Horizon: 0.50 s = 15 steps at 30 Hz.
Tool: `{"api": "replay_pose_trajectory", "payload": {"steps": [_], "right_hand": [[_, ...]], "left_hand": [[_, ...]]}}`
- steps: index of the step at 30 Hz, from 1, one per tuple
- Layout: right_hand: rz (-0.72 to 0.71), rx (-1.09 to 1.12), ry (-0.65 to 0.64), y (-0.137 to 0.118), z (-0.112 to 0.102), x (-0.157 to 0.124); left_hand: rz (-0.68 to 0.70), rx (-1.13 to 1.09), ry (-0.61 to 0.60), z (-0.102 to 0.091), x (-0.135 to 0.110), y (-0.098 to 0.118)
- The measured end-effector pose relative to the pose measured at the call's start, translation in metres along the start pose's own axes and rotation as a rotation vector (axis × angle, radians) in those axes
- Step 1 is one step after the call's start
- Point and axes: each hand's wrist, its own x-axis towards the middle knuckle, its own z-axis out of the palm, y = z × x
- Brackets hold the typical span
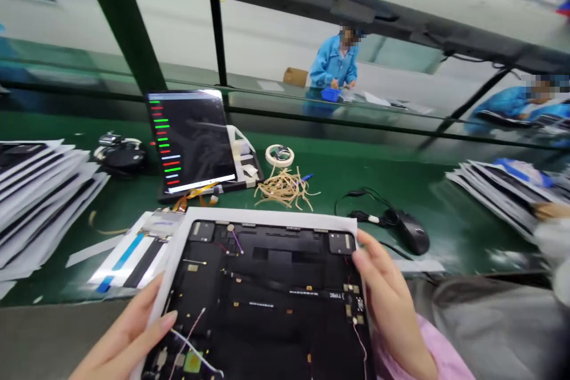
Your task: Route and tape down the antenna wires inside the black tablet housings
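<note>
Between my hands is a black tablet back housing [276,285] with its inside facing up, showing speakers, thin wires and flex cables. A white sheet [271,214] lies under it and sticks out along the far and left edges. My left hand [133,332] grips the left edge, thumb on top. My right hand [387,297] holds the right edge near the upper corner. Just beyond, a lit screen panel [196,142] with coloured bars leans on a black stand, orange flex cables at its foot. A silvery battery-like pack with a blue strip [129,255] lies left of the housing.
Stacks of sheet-layered panels stand at left [40,202] and right [499,190]. Rubber bands [287,187], a tape roll [279,155] and a black mouse [409,231] lie on the green bench [378,172]. A co-worker's sleeve [554,243] is at far right; people in blue [333,62] work beyond.
</note>
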Motion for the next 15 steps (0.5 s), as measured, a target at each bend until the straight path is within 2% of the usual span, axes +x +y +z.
{"api": "replay_pose_trajectory", "payload": {"steps": [3,5,7,11,15], "right_hand": [[0.101,-0.130,-0.189,0.011,-0.006,0.013],[0.096,-0.194,-0.242,0.015,-0.009,0.030],[0.021,-0.339,-0.226,0.018,-0.011,0.051],[-0.182,-0.837,-0.122,0.025,-0.014,0.086],[-0.331,-1.182,-0.112,0.026,-0.010,0.089]], "left_hand": [[0.020,0.131,-0.094,-0.004,-0.001,0.001],[0.034,0.221,-0.166,-0.002,0.004,0.005],[0.089,0.328,-0.174,0.005,0.012,0.012],[0.288,0.682,-0.135,0.021,0.030,0.024],[0.411,0.936,-0.091,0.023,0.030,0.034]]}}
